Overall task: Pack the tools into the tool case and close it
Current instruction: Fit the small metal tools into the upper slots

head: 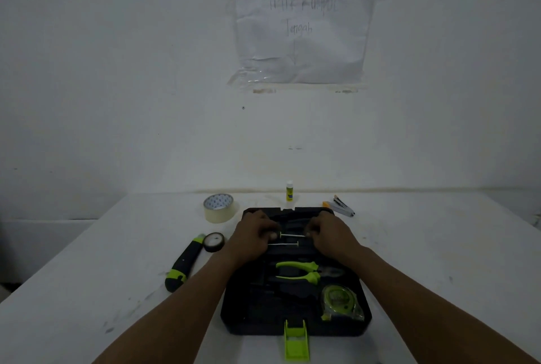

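An open black tool case (pixel 234 316) lies on the white table in front of me, its green latch (pixel 296 340) hanging over the near edge. Green-handled pliers (pixel 301 271) and a green tape measure (pixel 339 300) sit in its tray. My left hand (pixel 253 233) and my right hand (pixel 330 233) rest over the far part of the tray. Both pinch the ends of a thin metal rod (pixel 292 235). A second thin rod (pixel 282 244) lies just in front of it. A black and green utility knife (pixel 183 265) lies left of the case.
A roll of clear packing tape (pixel 219 207) and a small black tape roll (pixel 213 242) sit left of the case. A small glue bottle (pixel 289 191) stands behind it, near the wall. A stapler-like tool (pixel 341 206) lies at the back right.
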